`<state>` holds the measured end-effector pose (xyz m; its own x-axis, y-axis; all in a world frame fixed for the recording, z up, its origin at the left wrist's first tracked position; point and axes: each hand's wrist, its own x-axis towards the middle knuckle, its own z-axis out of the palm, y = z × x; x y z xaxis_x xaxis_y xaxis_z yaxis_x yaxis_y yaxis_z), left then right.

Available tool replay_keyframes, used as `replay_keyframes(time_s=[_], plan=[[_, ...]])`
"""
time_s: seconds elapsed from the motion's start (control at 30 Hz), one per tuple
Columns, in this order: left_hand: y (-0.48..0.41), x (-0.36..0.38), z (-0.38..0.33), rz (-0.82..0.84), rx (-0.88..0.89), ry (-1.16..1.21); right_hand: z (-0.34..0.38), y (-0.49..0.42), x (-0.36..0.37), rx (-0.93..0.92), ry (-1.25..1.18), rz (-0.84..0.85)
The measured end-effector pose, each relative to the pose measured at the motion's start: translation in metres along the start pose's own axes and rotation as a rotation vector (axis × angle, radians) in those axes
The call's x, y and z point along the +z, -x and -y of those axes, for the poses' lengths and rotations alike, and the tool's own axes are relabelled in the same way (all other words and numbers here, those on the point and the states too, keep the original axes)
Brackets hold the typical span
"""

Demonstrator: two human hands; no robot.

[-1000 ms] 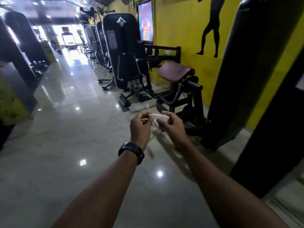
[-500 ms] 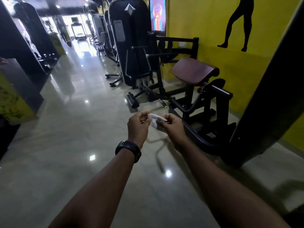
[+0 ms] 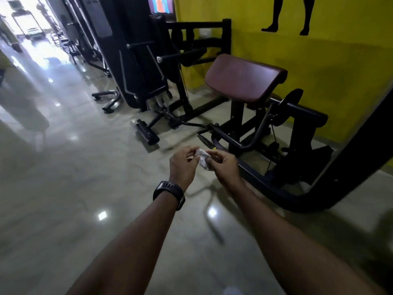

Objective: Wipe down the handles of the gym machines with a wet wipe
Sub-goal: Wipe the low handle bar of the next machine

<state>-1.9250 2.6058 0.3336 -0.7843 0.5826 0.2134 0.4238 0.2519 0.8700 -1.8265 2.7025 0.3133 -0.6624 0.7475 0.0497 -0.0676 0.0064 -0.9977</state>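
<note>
A small crumpled white wet wipe (image 3: 203, 159) hangs between both my hands, held out in front of me over the floor. My left hand (image 3: 182, 168), with a black watch at the wrist, pinches its left edge. My right hand (image 3: 224, 167) pinches its right side with curled fingers. Just beyond the hands stands a black curl machine with a maroon arm pad (image 3: 244, 78). Its black curved handle bar (image 3: 214, 129) sits low, a short way past the wipe.
A black weight-stack tower (image 3: 138, 52) stands behind the curl machine, with more machines lined along the left aisle. The yellow wall (image 3: 319, 60) runs on the right. A thick black slanted frame (image 3: 365, 145) crosses the right edge. Glossy tiled floor (image 3: 74, 188) spreads to the left.
The view has moved closer to the curl machine and tipped down, so the pad and handle bar look larger. Both hands still hold the wipe, now more bunched.
</note>
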Motion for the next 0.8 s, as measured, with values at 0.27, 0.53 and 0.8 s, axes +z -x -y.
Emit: replay_keyframes(time_s=[0.27, 0.53, 0.8], plan=[[-0.179, 0.036, 0.086, 0.172, 0.042, -0.090, -0.066, -0.165, 0.052, -0.048, 0.030, -0.150], [-0.315, 0.093, 0.187, 0.477, 0.079, -0.249, -0.175, -0.308, 0.069, 0.000, 0.358, -0.435], [-0.412, 0.140, 0.272, 0.787, 0.223, -0.538, -0.264, -0.383, 0.092, 0.119, 0.568, -0.633]])
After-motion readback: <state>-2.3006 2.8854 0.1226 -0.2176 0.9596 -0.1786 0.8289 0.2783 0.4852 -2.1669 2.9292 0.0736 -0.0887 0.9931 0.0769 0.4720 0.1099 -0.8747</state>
